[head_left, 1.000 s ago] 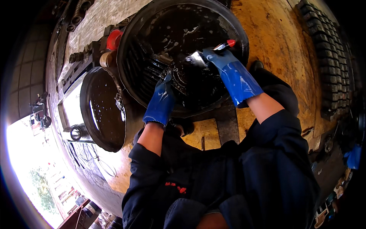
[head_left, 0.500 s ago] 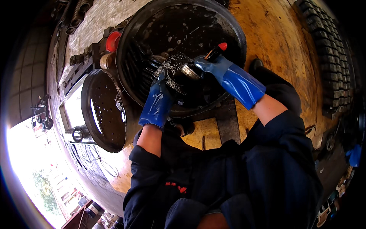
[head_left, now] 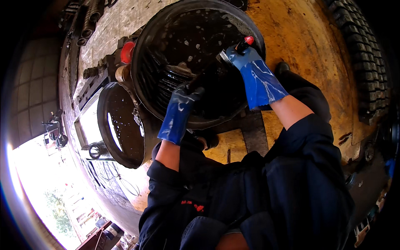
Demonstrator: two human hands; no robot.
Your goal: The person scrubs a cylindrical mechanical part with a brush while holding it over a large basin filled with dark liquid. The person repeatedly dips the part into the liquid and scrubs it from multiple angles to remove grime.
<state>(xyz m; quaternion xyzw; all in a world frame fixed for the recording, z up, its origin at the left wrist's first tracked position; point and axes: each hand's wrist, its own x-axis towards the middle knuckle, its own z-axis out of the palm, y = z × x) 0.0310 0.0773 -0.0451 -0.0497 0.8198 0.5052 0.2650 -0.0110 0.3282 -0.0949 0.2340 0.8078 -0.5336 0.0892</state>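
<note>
A large round black tub (head_left: pixel 143 35) with dark, foam-flecked liquid in it stands before me. My right hand (head_left: pixel 243 57), in a blue rubber glove, is closed round a brush (head_left: pixel 241 45) with a dark, red-ended handle and a metal band; it is above the tub's right part. My left hand (head_left: pixel 182 100), gloved alike, is over the near left part of the tub with its fingers curled. Something dark seems to be in it, but I cannot make out its shape against the liquid. Ribbed dark parts (head_left: pixel 177 77) lie wet at the tub's left side.
A smaller round pan (head_left: pixel 121 137) with dark liquid stands to the left of the tub. Behind it are a red funnel-like cup (head_left: pixel 127 53) and metal pieces. A thick-treaded tire (head_left: pixel 364 62) is at the far right, beyond the yellowish worn floor (head_left: pixel 300 37).
My right hand has moved away from my left with the brush, upward and to the right. The foam-covered dark part between the hands no longer shows clearly. My left hand has shifted slightly right.
</note>
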